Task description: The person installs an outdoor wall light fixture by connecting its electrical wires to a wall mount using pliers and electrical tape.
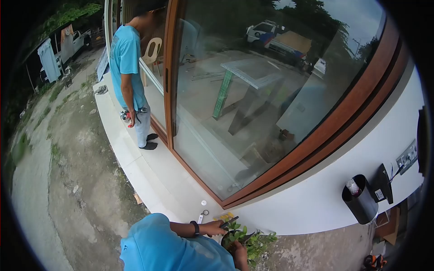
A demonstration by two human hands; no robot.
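Observation:
My left hand (213, 228), with a dark band at the wrist, reaches in from the left. Its fingers close around a dark, slender object (230, 221), too small to identify. Just below it, my right hand (240, 255) is closed among the stems of a leafy green plant (260, 246). A dark, rounded thing like a pot sits under the leaves, partly hidden by the hands. Beside my left hand, a white tag with a ring (202, 215) and a round white piece (204, 203) lie on the pale tiled ledge (149, 174).
Another person (129, 72) in a blue shirt stands on the ledge, holding a red and dark tool (125, 116). A brown-framed glass panel (235, 95) rises ahead. On the right are a black bin (360, 198) and a wall socket (407, 156). Rough ground (86, 180) lies left.

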